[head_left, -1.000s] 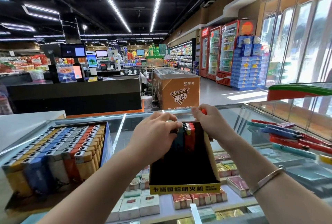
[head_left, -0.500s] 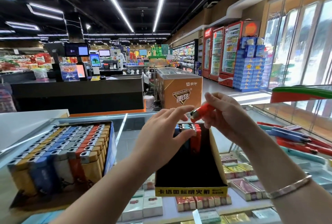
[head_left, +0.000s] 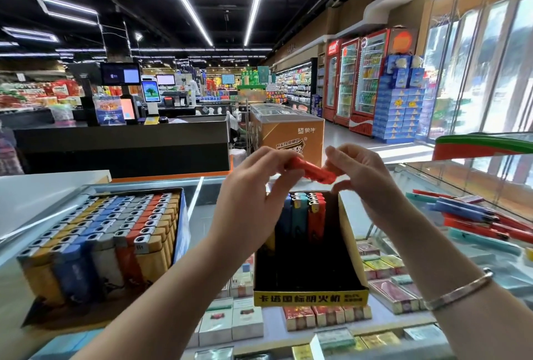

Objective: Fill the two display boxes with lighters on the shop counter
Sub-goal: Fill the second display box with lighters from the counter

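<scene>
A red lighter lies level in the air above the black display box. My left hand pinches its far end and my right hand pinches its near end. The black box, with a yellow front strip, stands on the glass counter and holds only a few upright lighters at its back: blue, teal and red. To the left, a second display box is packed with rows of yellow, blue, grey and red lighters.
Loose lighters in red, blue and teal lie in a pile on the glass counter at the right. Cigarette packs show under the glass. A checkout desk and a freezer chest stand beyond the counter.
Both hands rose from the back of the black box. The right hand lifted a red lighter, and the left hand has now taken hold of its other end.
</scene>
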`<state>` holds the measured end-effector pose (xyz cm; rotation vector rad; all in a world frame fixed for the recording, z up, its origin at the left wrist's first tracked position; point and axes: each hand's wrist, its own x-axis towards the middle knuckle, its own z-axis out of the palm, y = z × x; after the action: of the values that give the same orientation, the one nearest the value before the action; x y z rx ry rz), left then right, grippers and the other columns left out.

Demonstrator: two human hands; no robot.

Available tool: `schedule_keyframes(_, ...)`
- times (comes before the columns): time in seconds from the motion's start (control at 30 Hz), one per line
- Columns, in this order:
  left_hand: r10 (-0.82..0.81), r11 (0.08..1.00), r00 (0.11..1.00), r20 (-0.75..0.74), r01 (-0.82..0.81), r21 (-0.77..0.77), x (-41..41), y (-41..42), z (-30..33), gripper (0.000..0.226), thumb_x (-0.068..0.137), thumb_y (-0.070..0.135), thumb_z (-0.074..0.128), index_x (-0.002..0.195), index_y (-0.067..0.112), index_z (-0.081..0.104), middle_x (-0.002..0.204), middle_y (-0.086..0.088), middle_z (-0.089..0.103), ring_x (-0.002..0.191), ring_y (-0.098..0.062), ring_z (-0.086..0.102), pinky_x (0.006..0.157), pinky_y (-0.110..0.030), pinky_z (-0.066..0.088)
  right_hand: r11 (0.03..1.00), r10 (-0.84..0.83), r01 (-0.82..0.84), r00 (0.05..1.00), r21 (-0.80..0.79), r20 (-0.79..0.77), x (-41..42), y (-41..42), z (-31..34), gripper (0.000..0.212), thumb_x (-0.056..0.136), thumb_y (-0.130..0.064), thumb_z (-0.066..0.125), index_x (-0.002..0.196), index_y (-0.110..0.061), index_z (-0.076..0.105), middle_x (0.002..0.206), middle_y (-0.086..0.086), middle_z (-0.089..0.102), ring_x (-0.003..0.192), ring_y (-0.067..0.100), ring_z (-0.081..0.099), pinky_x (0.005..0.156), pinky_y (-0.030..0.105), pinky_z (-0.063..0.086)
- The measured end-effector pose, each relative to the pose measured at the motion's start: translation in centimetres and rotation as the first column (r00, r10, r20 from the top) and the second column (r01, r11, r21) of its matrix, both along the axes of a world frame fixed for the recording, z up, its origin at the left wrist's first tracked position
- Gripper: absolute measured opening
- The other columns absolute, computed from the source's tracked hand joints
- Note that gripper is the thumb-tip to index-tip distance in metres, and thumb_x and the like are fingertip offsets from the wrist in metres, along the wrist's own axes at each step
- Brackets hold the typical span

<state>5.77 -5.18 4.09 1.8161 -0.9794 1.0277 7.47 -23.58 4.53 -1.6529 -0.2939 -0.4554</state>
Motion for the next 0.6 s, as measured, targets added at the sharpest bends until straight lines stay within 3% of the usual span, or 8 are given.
schedule_keyframes(0.1, 0.000, 0.999, 0.995, -0.100, -0.004, -0.040, -0.1, 0.2, 0.1, 0.029, 0.081, 0.029, 0.061, 0.109, 0.024, 0.060, 0.085, 0.017, 0.062, 0.079, -0.006, 0.064, 0.075, -0.024, 0.055, 0.969, -0.199, 0.189, 0.979, -0.162, -0.051, 0.6, -0.5, -0.5, 0.020, 0.093, -0.018, 0.051, 0.074, -0.012, 0.055, 0.076, 0.006, 0.061, 0.068, 0.015, 0.055, 0.057, 0.021, 0.045)
schedule_keyframes(0.23, 0.010, 0.999, 0.991, -0.133, -0.004, 0.044, -0.1, 0.1, -0.1, 0.028, 0.078, 0.033, 0.061, 0.102, 0.022, 0.067, 0.081, 0.015, 0.066, 0.073, -0.006, 0.065, 0.069, -0.031, 0.057, 0.941, -0.193, 0.115, 0.954, -0.318, -0.227, 1.1, -0.8, -1.4, 0.012, 0.091, -0.017, 0.054, 0.082, -0.010, 0.059, 0.082, 0.008, 0.059, 0.067, 0.013, 0.053, 0.050, 0.016, 0.045)
schedule_keyframes(0.37, 0.110, 0.970, 0.994, -0.013, -0.105, 0.217, 0.1, -0.1, -0.8, 0.019, 0.078, 0.032, 0.069, 0.097, 0.028, 0.070, 0.086, 0.015, 0.069, 0.070, -0.004, 0.063, 0.063, -0.025, 0.054, 0.934, -0.194, 0.115, 0.958, -0.337, -0.210, 1.5, -0.6, -1.7, 0.012, 0.090, -0.019, 0.056, 0.081, -0.012, 0.060, 0.075, 0.003, 0.057, 0.060, 0.008, 0.052, 0.039, 0.007, 0.038)
schedule_keyframes(0.5, 0.135, 0.933, 0.991, 0.026, -0.136, 0.335, 0.0, -0.8, -1.7, 0.017, 0.078, 0.030, 0.070, 0.095, 0.027, 0.070, 0.089, 0.007, 0.073, 0.076, -0.011, 0.068, 0.065, -0.019, 0.047, 0.919, -0.166, 0.045, 0.945, -0.392, -0.281, 1.6, -0.6, -1.9, 0.021, 0.093, -0.023, 0.051, 0.074, -0.018, 0.060, 0.065, -0.003, 0.057, 0.049, 0.000, 0.053, 0.040, 0.010, 0.038)
schedule_keyframes(0.6, 0.122, 0.932, 0.992, -0.011, -0.111, 0.345, 0.2, -1.1, -2.1, 0.013, 0.077, 0.028, 0.068, 0.089, 0.023, 0.068, 0.083, 0.005, 0.072, 0.073, -0.014, 0.067, 0.067, -0.023, 0.051, 0.914, -0.150, 0.014, 0.940, -0.406, -0.307, 1.7, -0.5, -2.0, 0.025, 0.095, -0.025, 0.047, 0.074, -0.019, 0.060, 0.064, -0.004, 0.057, 0.053, 0.001, 0.053, 0.042, 0.011, 0.038)
